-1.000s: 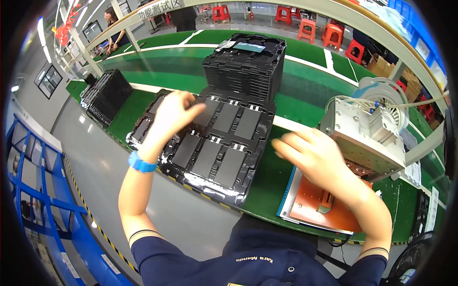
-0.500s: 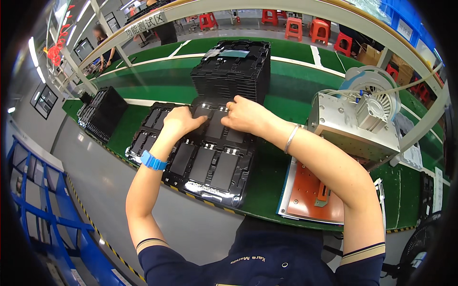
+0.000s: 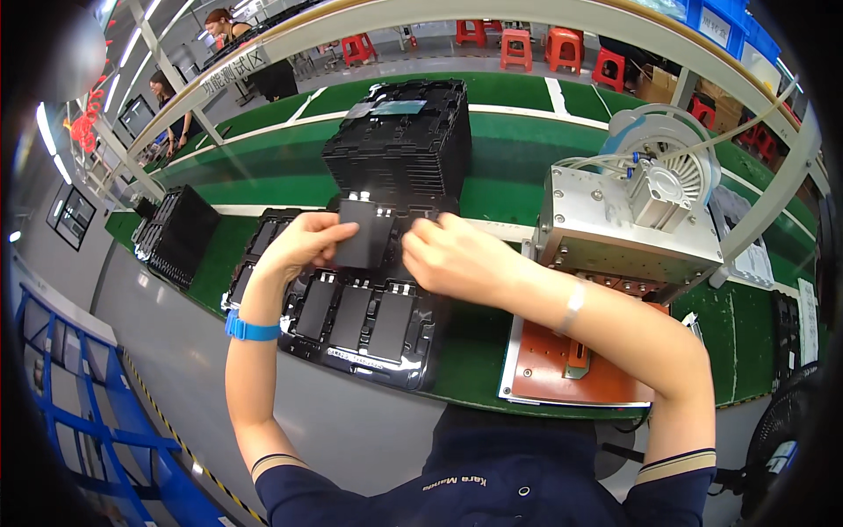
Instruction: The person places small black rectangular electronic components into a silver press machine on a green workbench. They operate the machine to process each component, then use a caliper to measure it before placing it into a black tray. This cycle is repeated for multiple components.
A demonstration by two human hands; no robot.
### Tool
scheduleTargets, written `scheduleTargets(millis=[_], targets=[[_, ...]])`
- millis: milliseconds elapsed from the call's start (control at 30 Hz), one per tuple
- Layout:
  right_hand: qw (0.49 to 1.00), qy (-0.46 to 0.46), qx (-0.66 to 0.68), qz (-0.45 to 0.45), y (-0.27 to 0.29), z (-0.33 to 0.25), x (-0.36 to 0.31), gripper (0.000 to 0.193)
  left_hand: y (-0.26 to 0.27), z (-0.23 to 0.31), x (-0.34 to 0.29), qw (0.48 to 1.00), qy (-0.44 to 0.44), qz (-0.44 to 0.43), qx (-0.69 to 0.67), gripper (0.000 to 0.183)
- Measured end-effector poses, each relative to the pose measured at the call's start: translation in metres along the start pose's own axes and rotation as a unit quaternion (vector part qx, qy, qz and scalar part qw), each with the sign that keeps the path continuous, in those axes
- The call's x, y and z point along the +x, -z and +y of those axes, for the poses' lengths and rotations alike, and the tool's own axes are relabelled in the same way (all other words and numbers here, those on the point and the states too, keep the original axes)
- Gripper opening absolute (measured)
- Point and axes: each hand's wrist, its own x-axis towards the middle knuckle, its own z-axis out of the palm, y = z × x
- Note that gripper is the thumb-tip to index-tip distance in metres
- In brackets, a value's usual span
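Observation:
My left hand (image 3: 309, 244) pinches a flat black battery cell (image 3: 362, 237) with silver tabs along its top edge, thumb across its face. The cell is raised and tilted over a black plastic tray (image 3: 411, 376). Beside it, my right hand (image 3: 457, 260) is curled with fingers pressed together; its fingertips are slightly blurred, so I cannot tell what is in them. More black cells (image 3: 349, 320) lie side by side in the tray's near pockets. A second black tray (image 3: 239, 283) with cells adjoins on the left.
A tall stack of black trays (image 3: 395, 158) stands behind, a smaller stack (image 3: 177, 235) far left. To the right are a metal machine (image 3: 628, 220) with a reel (image 3: 694, 158) and an orange-brown plate (image 3: 549, 356). A striped bench edge runs along the front; people are in the background.
The left hand has lifted a battery cell up from the tray, tabs now showing. My right hand has moved slightly lower, still beside it. The whole view has shifted a little.

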Motion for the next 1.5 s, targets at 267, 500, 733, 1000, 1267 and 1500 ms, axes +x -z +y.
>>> scheduleTargets(millis=[267, 500, 733, 1000, 1267, 1500], targets=[[0.990, -0.130, 0.026, 0.055, 0.115, -0.048, -0.150, 0.013, -0.070, 0.027, 0.001, 0.980, 0.066, -0.173, 0.079, 0.039], [0.920, -0.367, 0.119, -0.065, 0.125, -0.086, -0.223, 0.030, -0.094, 0.077, -0.026, 0.922, -0.218, 0.071, 0.312, 0.036], [0.847, -0.459, 0.266, -0.027, 0.109, -0.055, -0.233, 0.027, -0.226, 0.093, -0.069, 0.755, -0.533, -0.244, 0.293, 0.046], [0.862, -0.441, 0.244, -0.047, 0.083, -0.058, -0.237, 0.030, -0.265, 0.070, -0.063, 0.651, -0.564, -0.338, 0.380, 0.075], [0.835, -0.485, 0.255, -0.038, 0.082, -0.055, -0.235, 0.027, -0.264, 0.073, -0.066, 0.645, -0.555, -0.339, 0.401, 0.072], [0.856, -0.447, 0.247, -0.076, 0.084, -0.052, -0.237, 0.024, -0.265, 0.074, -0.064, 0.649, -0.551, -0.343, 0.397, 0.070]])
